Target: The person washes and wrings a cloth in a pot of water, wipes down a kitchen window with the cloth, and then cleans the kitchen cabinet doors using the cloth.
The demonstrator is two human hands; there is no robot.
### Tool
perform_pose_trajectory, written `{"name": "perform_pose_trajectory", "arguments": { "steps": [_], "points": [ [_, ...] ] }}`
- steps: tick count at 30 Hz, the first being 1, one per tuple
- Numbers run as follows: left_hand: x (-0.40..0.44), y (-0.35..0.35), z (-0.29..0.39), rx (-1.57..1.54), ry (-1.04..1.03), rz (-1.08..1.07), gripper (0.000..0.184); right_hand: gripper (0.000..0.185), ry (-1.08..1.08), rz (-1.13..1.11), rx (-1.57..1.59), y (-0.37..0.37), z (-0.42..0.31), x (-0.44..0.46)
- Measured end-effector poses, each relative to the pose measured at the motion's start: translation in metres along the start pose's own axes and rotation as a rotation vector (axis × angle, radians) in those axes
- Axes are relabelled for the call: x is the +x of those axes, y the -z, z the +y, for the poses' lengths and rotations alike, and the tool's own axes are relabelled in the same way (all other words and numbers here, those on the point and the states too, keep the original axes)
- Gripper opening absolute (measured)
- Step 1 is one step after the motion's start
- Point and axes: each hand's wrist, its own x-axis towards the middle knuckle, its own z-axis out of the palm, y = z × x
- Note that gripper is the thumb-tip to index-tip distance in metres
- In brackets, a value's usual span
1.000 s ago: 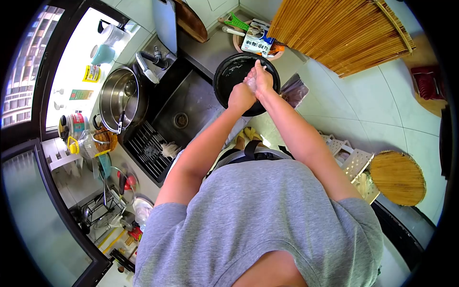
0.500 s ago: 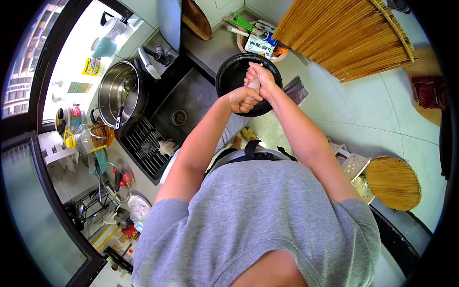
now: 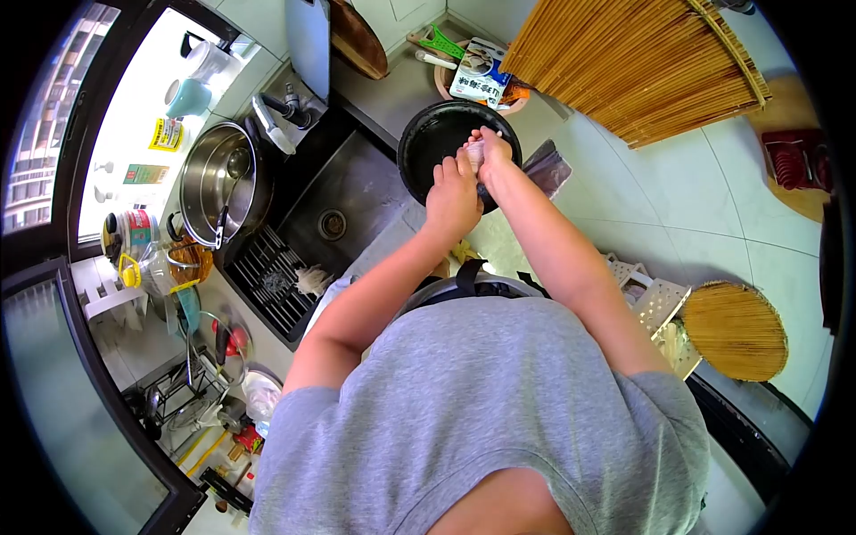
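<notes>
Over a round black basin [image 3: 428,147], my two hands are close together at a pale, wet-looking, ridged bundle [image 3: 476,154]; its kind is not clear. My right hand [image 3: 496,156] is closed around the bundle from the right. My left hand [image 3: 452,194] lies against its left side, back of the hand upward, fingers pressed to it and partly hidden. The basin stands on the counter edge, to the right of the dark sink [image 3: 361,178].
A steel pot [image 3: 198,183] stands left of the faucet [image 3: 272,125]. A roll-out rack [image 3: 267,276] covers part of the sink. Behind the basin are a small tub with a printed packet [image 3: 481,80] and a bamboo mat [image 3: 642,67]. A plastic bag [image 3: 547,169] lies right of the basin.
My left hand has turned from a closed fist around the bundle to a flatter hold, with its back upward and fingers straighter. My right hand keeps its grip, slightly lower. The view has shifted slightly.
</notes>
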Motion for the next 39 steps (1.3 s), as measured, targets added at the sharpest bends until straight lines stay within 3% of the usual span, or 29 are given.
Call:
{"name": "perform_pose_trajectory", "arguments": {
  "steps": [2, 4, 5, 6, 8, 10, 14, 17, 18, 19, 22, 29, 31, 32, 34, 35, 36, 39],
  "points": [
    [0.011, -0.023, -0.012, 0.140, 0.010, 0.120, 0.067, 0.028, -0.049, -0.069, 0.193, -0.006, 0.004, -0.014],
    [0.031, -0.030, -0.022, 0.112, 0.145, 0.077, 0.054, 0.031, 0.024, -0.106, 0.152, -0.009, 0.000, -0.027],
    [0.036, -0.027, -0.023, 0.074, 0.222, 0.059, 0.038, 0.033, 0.046, -0.156, 0.115, -0.009, -0.002, -0.031],
    [0.038, -0.025, -0.022, 0.072, 0.229, 0.061, 0.038, 0.034, 0.067, -0.209, 0.077, -0.010, -0.004, -0.035],
    [0.040, -0.023, -0.023, -0.067, 0.285, -0.005, 0.030, 0.039, 0.103, -0.237, -0.009, -0.014, -0.009, -0.042],
    [0.041, -0.022, -0.021, -0.152, 0.342, 0.012, 0.029, 0.043, 0.147, -0.405, -0.121, -0.014, -0.014, -0.048],
    [0.046, -0.042, -0.031, -0.391, 0.361, -0.096, 0.033, 0.048, 0.095, -0.480, -0.103, -0.012, -0.020, -0.052],
    [0.046, -0.042, -0.030, -0.626, 0.342, -0.080, 0.019, 0.046, 0.112, -0.448, -0.164, -0.018, -0.025, -0.061],
    [0.048, -0.024, -0.021, -0.779, 0.513, -0.249, 0.014, 0.046, 0.112, -0.446, -0.163, -0.018, -0.026, -0.062],
    [0.049, -0.009, -0.016, -0.927, 0.684, -0.422, 0.017, 0.044, 0.094, -0.473, -0.170, -0.018, -0.027, -0.061],
    [0.049, -0.005, -0.019, -1.145, 0.746, -0.542, 0.032, 0.042, 0.070, -0.510, -0.183, -0.020, -0.028, -0.059],
    [0.044, -0.010, -0.042, -1.421, 0.687, -0.742, 0.036, 0.045, -0.038, -0.605, -0.174, -0.014, -0.031, -0.066],
    [0.046, -0.008, -0.046, -1.466, 0.609, -0.805, 0.025, 0.043, 0.007, -0.656, -0.160, -0.013, -0.030, -0.066],
    [0.046, -0.004, -0.044, -1.468, 0.605, -0.801, 0.025, 0.042, 0.052, -0.705, -0.147, -0.013, -0.029, -0.065],
    [0.044, 0.005, -0.040, -1.102, 0.508, -0.498, 0.012, 0.037, 0.131, -0.691, -0.195, -0.013, -0.023, -0.063],
    [0.044, 0.008, -0.049, -1.136, 0.457, -0.561, 0.026, 0.036, 0.203, -0.670, -0.242, -0.012, -0.019, -0.063],
    [0.042, 0.012, -0.053, -1.138, 0.457, -0.557, 0.026, 0.036, 0.203, -0.673, -0.245, -0.007, -0.019, -0.064],
    [0.037, 0.032, -0.060, -0.981, 0.446, -0.251, 0.041, 0.041, 0.228, -0.498, -0.606, 0.007, -0.033, -0.056]
  ]
}}
